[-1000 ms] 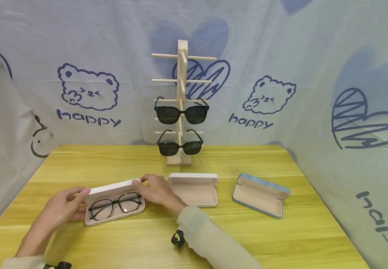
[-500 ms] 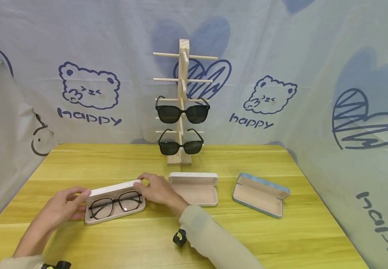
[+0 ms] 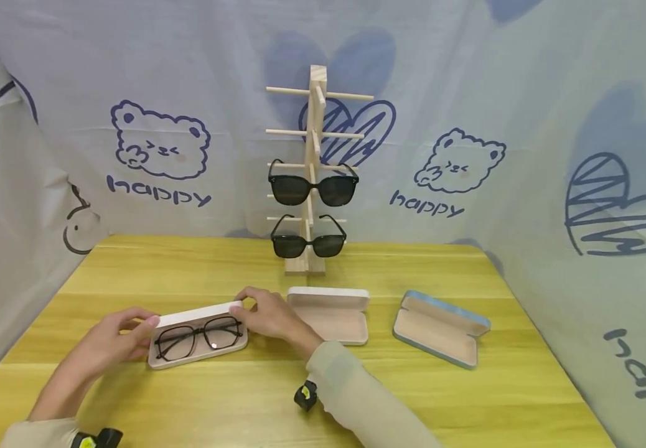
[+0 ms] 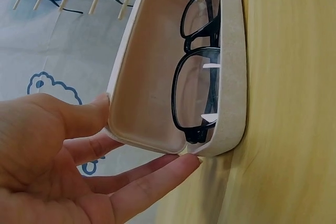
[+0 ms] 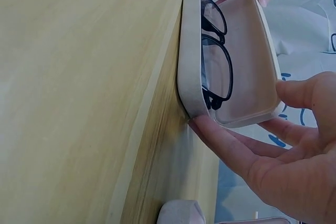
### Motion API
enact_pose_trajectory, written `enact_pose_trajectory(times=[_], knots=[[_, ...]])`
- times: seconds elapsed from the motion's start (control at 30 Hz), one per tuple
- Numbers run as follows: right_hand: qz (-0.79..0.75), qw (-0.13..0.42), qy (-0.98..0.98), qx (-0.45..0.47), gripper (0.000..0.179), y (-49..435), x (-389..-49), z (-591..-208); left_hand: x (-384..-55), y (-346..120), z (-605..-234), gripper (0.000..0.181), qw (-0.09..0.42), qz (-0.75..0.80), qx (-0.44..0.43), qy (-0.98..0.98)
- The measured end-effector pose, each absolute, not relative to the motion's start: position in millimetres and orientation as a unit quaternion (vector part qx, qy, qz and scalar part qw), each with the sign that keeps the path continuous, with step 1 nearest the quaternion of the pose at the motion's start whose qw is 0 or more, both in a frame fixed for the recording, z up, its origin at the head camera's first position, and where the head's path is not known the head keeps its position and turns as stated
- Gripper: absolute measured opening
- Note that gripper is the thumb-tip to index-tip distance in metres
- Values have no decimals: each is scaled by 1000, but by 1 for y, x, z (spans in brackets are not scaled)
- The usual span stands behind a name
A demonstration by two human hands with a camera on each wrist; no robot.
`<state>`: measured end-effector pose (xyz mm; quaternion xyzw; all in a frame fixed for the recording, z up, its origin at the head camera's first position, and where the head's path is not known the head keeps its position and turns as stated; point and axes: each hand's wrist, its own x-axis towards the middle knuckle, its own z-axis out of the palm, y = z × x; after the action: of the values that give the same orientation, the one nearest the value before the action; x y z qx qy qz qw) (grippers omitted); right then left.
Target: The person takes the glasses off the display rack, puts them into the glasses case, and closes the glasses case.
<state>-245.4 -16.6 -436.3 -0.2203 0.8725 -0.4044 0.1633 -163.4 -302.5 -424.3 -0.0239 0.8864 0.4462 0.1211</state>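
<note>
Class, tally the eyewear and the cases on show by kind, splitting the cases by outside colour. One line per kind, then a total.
Sunglasses: 2
Clear glasses: 1
White cases: 2
Blue case: 1
Total: 6

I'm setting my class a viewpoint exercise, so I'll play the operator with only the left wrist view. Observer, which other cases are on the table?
Observer: A second white case and a blue case, both in the head view.
Operator: Are they shut?
Observer: No, both stand open.
Operator: Does the right hand reach the bottom of the glasses case?
Observer: Yes. In the right wrist view, one fingertip is at its bottom corner.
</note>
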Motion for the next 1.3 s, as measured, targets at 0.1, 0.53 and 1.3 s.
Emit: enact_pose_trajectory(times=[0.1,0.53,1.3], knots=[[-403,164,871,-228,31,-16,-245,-435,-163,-304,-422,51,123,433,-21,893],[-409,180,865,-226,19,-13,-247,-438,-160,-309,-427,37,113,443,25,889],[-387,169,873,-244,20,-8,-248,-438,-156,-309,-433,30,76,410,57,907]])
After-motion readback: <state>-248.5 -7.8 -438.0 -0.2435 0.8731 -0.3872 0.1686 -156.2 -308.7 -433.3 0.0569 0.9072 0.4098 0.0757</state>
